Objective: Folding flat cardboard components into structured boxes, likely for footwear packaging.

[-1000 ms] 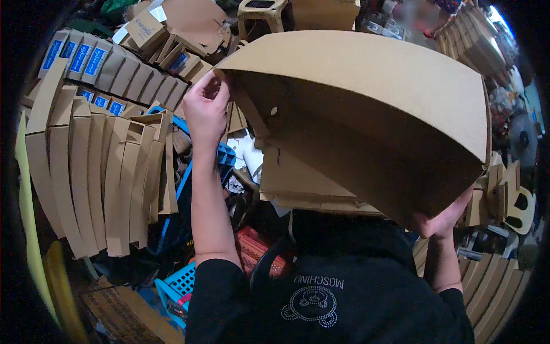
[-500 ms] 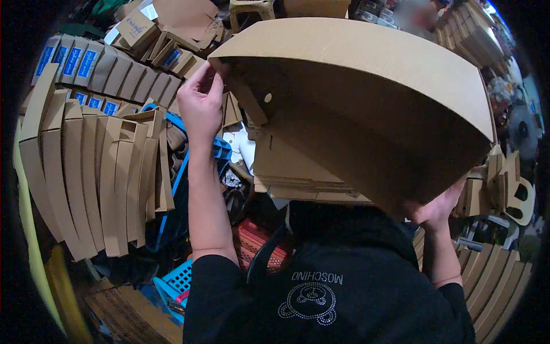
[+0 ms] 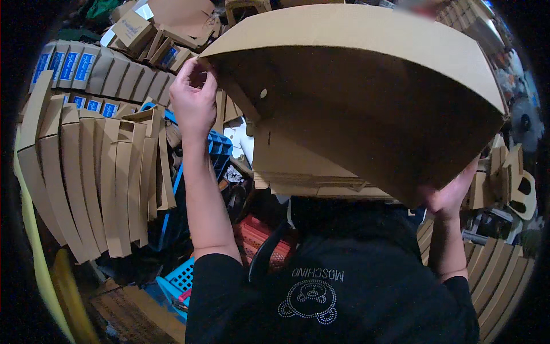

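My left grip [image 3: 195, 106] and right grip [image 3: 455, 189] hold a cardboard box [image 3: 355, 80] before me, hiding part of the flat cardboard stack [image 3: 321, 187]; brown cartons [image 3: 106, 178] crowd my left, beside a blue crate [image 3: 220, 146].

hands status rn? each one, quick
Left hand: closed, thumb and fingers pinching the upper-left corner of the open cardboard box.
Right hand: holding the same box's lower-right corner, fingers partly hidden.
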`<action>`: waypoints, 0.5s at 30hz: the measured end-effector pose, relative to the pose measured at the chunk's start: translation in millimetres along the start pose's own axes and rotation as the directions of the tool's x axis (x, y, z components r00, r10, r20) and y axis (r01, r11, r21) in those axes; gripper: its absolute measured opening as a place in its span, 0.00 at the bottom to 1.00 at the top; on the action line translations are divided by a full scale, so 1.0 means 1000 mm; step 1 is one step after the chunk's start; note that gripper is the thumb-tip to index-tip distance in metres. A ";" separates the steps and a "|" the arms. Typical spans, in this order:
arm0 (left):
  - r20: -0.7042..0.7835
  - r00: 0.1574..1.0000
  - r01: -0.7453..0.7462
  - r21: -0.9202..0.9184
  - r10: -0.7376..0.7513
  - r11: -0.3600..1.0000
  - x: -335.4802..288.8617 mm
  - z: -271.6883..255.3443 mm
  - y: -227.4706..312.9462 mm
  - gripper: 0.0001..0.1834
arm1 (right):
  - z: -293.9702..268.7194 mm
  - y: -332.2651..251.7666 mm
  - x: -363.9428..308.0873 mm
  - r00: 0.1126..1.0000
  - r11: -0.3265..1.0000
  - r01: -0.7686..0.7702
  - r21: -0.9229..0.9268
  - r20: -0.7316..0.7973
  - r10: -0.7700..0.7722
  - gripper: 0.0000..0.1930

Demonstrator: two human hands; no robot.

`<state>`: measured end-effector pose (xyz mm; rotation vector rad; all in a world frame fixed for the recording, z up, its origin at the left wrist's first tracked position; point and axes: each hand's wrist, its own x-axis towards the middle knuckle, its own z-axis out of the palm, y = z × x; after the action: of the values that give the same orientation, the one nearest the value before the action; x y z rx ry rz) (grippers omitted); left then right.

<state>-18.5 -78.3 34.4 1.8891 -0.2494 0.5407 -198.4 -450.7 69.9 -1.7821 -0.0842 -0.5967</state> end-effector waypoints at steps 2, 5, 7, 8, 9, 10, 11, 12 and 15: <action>0.031 0.999 -0.018 0.033 0.017 0.999 0.002 -0.002 0.001 0.12 | -0.001 -0.003 0.000 1.000 1.000 0.002 -0.026 0.000 -0.002 0.72; -0.009 1.000 0.005 0.050 -0.005 0.999 -0.001 0.000 0.007 0.13 | 0.001 -0.008 0.001 1.000 0.995 -0.023 -0.093 0.010 0.024 0.73; -0.024 1.000 0.007 0.037 -0.006 0.999 -0.002 0.002 0.007 0.13 | 0.005 -0.010 -0.001 1.000 0.996 -0.030 -0.089 0.003 0.030 0.73; -0.041 0.999 0.008 0.024 -0.007 1.000 -0.002 0.002 0.007 0.14 | 0.003 -0.007 -0.003 1.000 0.996 -0.031 -0.089 0.003 0.031 0.73; -0.039 0.999 0.009 0.023 -0.008 1.000 -0.002 0.002 0.004 0.14 | 0.000 -0.002 -0.006 0.999 0.997 0.008 -0.075 0.033 -0.006 0.73; -0.027 1.000 0.003 -0.004 -0.004 1.000 -0.001 0.002 -0.001 0.14 | -0.002 0.002 -0.008 0.997 0.997 0.047 -0.060 0.064 -0.043 0.73; -0.015 1.000 -0.002 -0.031 0.001 1.000 0.000 0.002 -0.004 0.15 | -0.002 0.001 -0.009 0.997 0.997 0.047 -0.062 0.062 -0.043 0.73; -0.015 1.000 -0.001 -0.030 0.000 1.000 0.000 0.001 -0.003 0.15 | -0.002 0.001 -0.009 0.997 0.995 0.043 -0.090 0.062 -0.038 0.73; -0.010 1.000 0.015 0.006 -0.015 1.000 -0.002 0.002 0.001 0.15 | 0.001 -0.003 -0.006 0.999 0.996 -0.006 -0.089 0.033 0.009 0.73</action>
<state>-20.0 -80.5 34.2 1.8927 -0.2273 0.5411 -204.2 -446.9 70.1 -1.8780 -0.0751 -0.5724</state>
